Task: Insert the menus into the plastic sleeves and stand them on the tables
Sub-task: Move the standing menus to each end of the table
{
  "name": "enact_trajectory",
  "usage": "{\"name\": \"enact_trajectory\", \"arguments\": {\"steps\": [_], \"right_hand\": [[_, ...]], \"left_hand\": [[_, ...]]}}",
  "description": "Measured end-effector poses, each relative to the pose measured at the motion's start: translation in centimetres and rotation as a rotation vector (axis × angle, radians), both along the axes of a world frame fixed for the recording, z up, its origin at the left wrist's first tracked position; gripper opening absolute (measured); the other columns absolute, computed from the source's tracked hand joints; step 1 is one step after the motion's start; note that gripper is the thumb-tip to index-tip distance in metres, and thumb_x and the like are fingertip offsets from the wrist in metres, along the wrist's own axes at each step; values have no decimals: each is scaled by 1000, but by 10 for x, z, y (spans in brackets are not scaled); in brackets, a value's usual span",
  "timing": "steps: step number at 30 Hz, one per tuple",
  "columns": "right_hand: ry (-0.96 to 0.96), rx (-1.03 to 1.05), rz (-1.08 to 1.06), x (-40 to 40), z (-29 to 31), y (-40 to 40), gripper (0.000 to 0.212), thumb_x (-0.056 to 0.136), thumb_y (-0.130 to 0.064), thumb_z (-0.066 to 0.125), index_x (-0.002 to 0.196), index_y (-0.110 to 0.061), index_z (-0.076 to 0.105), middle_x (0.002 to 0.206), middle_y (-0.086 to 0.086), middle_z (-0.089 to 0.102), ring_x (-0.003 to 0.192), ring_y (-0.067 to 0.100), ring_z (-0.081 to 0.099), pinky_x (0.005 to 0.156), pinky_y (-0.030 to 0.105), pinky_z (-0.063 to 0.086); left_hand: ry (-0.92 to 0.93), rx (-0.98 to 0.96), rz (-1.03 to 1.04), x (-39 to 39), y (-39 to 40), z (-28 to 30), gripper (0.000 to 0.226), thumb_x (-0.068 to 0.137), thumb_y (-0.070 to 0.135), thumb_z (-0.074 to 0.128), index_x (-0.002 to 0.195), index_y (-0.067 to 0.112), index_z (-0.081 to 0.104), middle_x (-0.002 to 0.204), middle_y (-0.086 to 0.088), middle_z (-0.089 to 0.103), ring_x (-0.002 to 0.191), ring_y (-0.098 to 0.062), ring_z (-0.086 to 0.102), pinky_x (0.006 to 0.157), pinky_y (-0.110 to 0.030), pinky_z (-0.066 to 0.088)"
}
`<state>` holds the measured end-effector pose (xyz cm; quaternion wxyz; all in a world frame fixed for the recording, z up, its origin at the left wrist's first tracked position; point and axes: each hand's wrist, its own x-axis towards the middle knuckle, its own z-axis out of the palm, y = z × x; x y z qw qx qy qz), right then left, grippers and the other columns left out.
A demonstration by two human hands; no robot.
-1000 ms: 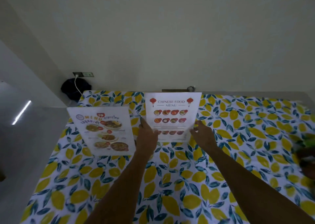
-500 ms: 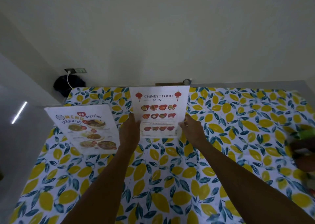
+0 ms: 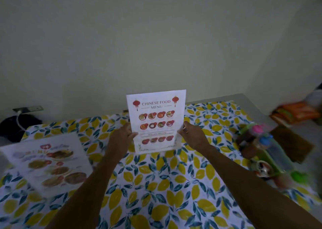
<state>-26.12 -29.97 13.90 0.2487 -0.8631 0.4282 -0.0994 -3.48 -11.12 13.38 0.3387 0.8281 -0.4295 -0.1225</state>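
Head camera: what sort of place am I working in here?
Most likely a small eatery's dining table. Both hands, left hand and right hand, hold a Chinese food menu upright on a lemon-print tablecloth; a second food menu stands at left, and a green condiment caddy sits at right.

a single head-worn wide-angle view looks forward and down over the tabletop toward a plain wall, both forearms reaching in from the bottom edge. the near cloth sits close under the lens; the edges bend and blur, so the right-side clutter is probably a caddy.
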Motion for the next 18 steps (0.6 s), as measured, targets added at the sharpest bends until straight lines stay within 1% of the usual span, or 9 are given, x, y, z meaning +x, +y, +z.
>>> {"name": "enact_trajectory", "arguments": {"steps": [2,3,4,6,8,10,13,16,18], "right_hand": [[10,-11,-30,-25,16,-14,26,94,-37,56,98,-12,57,98,11,71,87,29,65,69,36,51],[16,-19,-47,-37,24,-23,26,94,-36,55,101,-11,59,101,11,71,88,29,66,69,34,49],[22,-34,-63,-50,32,-32,27,94,-35,55,102,-10,59,102,10,71,89,29,66,69,34,49],[37,-72,-91,-72,45,-54,28,94,-36,55,101,-9,60,104,11,72,90,29,66,71,36,51],[48,-88,-118,-93,57,-79,29,95,-34,55,101,-7,60,103,13,71,90,29,66,70,34,49],[51,-107,-145,-112,65,-107,28,94,-33,57,101,-7,60,102,13,71,91,30,65,73,35,49],[58,-133,-153,-135,69,-158,28,92,-34,59,101,-7,61,104,14,72,95,33,66,80,39,53],[55,-120,-135,-151,69,-216,29,90,-34,61,100,-7,61,104,14,72,97,34,66,83,41,53],[56,-116,-122,-161,66,-255,28,90,-36,61,100,-10,61,103,14,73,95,34,67,83,41,54]], "left_hand": [[10,-34,-71,-17,-20,16,20,91,29,64,104,14,62,81,-2,71,67,-16,66,59,-35,53],[12,-46,-104,-26,-31,23,20,91,29,65,105,14,62,81,-2,71,69,-17,67,62,-37,55],[9,-58,-132,-35,-43,30,20,91,29,65,105,14,63,82,-2,71,71,-19,67,64,-37,54],[-22,-69,-169,-52,-71,41,20,90,29,67,102,14,63,81,-2,71,72,-20,67,62,-33,51],[-63,-86,-205,-70,-100,52,22,89,29,68,103,13,63,82,-2,72,71,-19,67,60,-29,47],[-59,-100,-228,-87,-129,59,23,88,31,69,100,11,63,85,-4,73,72,-19,68,62,-31,51],[-41,-82,-219,-107,-179,62,24,87,34,69,94,12,61,84,-6,72,76,-22,67,68,-44,56],[-47,-70,-212,-122,-234,56,26,86,39,69,92,15,59,82,-5,73,78,-26,66,69,-44,57],[-26,-56,-200,-131,-270,49,27,84,44,68,91,20,56,86,-5,73,79,-26,68,69,-43,58]]}}
